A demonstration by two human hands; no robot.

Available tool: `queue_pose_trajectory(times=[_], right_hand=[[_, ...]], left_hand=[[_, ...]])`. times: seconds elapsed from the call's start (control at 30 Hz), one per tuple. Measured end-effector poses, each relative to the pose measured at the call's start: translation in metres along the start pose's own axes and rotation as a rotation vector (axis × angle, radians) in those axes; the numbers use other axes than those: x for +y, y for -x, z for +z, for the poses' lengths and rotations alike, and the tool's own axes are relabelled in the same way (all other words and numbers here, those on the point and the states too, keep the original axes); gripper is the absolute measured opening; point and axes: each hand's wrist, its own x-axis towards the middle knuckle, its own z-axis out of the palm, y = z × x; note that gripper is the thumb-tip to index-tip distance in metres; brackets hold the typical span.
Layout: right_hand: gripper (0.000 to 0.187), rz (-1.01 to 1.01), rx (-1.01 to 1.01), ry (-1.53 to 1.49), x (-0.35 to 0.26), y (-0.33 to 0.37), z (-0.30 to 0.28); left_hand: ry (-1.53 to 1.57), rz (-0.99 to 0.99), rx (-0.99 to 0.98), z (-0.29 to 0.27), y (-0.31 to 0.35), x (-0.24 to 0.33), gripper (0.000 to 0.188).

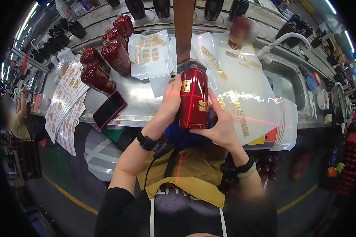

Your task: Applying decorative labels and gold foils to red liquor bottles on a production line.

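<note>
The bottle (194, 94) mid-frame has a smooth, glossy red surface with shiny, foil-like gold labels (203, 106). The tabletop (143, 106) is reflective metal; the sheet (259, 90) at right looks slick and plastic-like; the apron (192, 190), lower centre, is matt cloth.

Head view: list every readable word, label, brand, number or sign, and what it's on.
Lettering isn't copied here, so no quotes.
Red bottle, held between left hand and right hand: gold marks, too small to read.
Grey garment front: pale letters, partly covered by the yellow flap.
Printed sheets, left: gold-brown designs, too small.
Gold strips, right: too small.
Phone: dark screen, no text visible.
</note>
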Motion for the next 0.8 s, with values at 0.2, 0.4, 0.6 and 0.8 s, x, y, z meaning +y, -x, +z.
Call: queue_pose_trajectory(times=[0.2,0.4,0.6,0.8], right_hand=[[0.104,-0.143,0.159,0.273,0.004,0.011,-0.006],[0.021,0.074,0.316,0.364,0.089,0.030,-0.129],[0.029,0.441,0.394,0.764,0.187,0.041,-0.299],[0.050,0.589,0.193,0.661,0.248,0.043,-0.345]], left_hand=[[-0.404,0.392,-0.048,-0.025,0.005,-0.011,0.041],[-0.539,0.565,-0.083,-0.033,0.076,-0.025,0.070],[-0.923,0.766,-0.043,-0.020,0.092,-0.025,0.089],[-0.985,0.797,0.027,-0.019,0.088,-0.024,0.078]])
